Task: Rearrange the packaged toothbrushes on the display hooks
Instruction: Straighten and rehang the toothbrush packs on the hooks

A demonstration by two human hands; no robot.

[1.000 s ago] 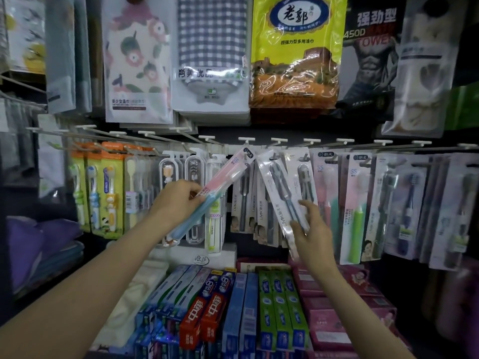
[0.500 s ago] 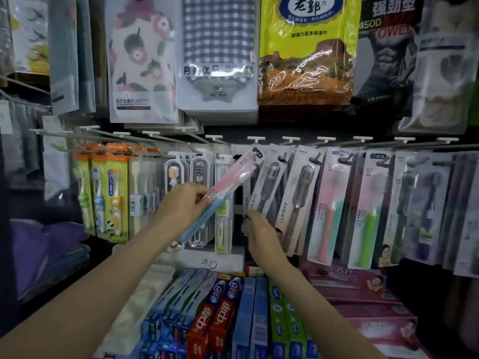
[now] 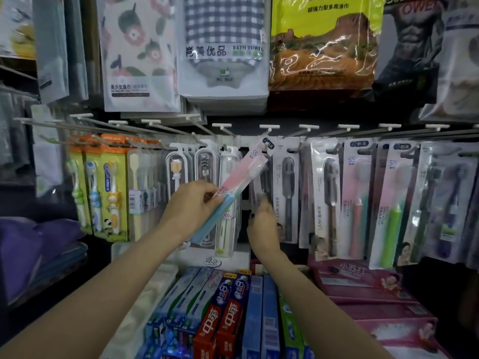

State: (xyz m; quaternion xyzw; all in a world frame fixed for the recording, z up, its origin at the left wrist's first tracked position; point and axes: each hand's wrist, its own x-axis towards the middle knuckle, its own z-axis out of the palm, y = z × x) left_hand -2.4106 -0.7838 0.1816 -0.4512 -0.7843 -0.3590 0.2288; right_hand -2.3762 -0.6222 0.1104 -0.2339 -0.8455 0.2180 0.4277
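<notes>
Head cam: left hand (image 3: 193, 203) gripping pink-blue toothbrush pkg (image 3: 237, 186), tilted, top angled toward hook (image 3: 269, 130), prob. ready to rehang. Right hand (image 3: 261, 221) just below hook, reaching at hanging grey pkgs (image 3: 286, 193); blurred, grip can't tell. Vs 0.5 s ago: pkg nearer hook.

Right hand (image 3: 261, 224) is withdrawn from the dark-brush packs (image 3: 286, 193) it held splayed a second ago; it now sits lower, toward 7 o'clock of them, fingers blurred, grip not determinable; those packs hang straight on their hooks; pink-and-blue toothbrush pack (image 3: 233, 193) in left hand (image 3: 189, 211) is tilted more steeply toward 1 o'clock.
</notes>
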